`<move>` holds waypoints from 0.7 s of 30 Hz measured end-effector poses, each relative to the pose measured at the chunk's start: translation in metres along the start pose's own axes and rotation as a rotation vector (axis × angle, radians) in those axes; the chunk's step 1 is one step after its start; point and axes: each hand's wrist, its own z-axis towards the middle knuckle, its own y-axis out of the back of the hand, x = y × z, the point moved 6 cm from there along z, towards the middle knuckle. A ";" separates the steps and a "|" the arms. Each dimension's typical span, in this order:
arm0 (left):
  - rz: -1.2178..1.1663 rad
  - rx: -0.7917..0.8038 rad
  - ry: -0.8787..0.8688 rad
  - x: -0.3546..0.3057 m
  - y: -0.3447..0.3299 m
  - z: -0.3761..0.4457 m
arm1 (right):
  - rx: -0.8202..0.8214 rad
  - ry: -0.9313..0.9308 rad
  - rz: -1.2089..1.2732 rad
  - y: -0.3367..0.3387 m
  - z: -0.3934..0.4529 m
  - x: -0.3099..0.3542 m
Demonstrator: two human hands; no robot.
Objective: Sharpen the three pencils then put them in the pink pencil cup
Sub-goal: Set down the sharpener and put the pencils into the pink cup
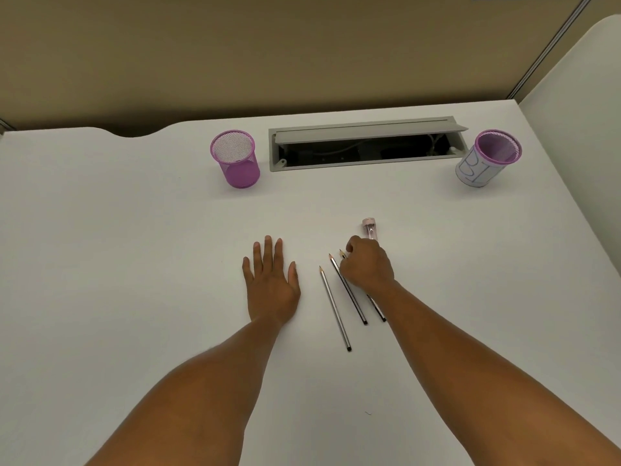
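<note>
Three pencils (334,307) right of left hand (271,284); sharpener (370,228) behind.

One marking only is found. The pencil cup (487,159) at the far right of the surface (134,230) carries a white paper wrap (472,171) with large hand-drawn blue outline letters. The strokes are seen at an angle and partly turned away; they may form a "B" and further characters, but the word cannot be read with certainty. No printed label, brand, number or sign is legible on any other item in view.
</note>
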 end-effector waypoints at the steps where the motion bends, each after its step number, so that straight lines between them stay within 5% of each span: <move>1: -0.003 -0.001 0.001 0.000 0.000 0.000 | -0.004 -0.002 -0.005 0.002 0.002 0.005; 15: -0.114 -0.017 0.033 0.000 0.008 0.000 | -0.296 0.282 0.224 0.090 0.049 0.133; 21: -0.114 -0.024 0.041 -0.001 0.009 -0.001 | -0.409 0.304 0.558 0.120 0.066 0.184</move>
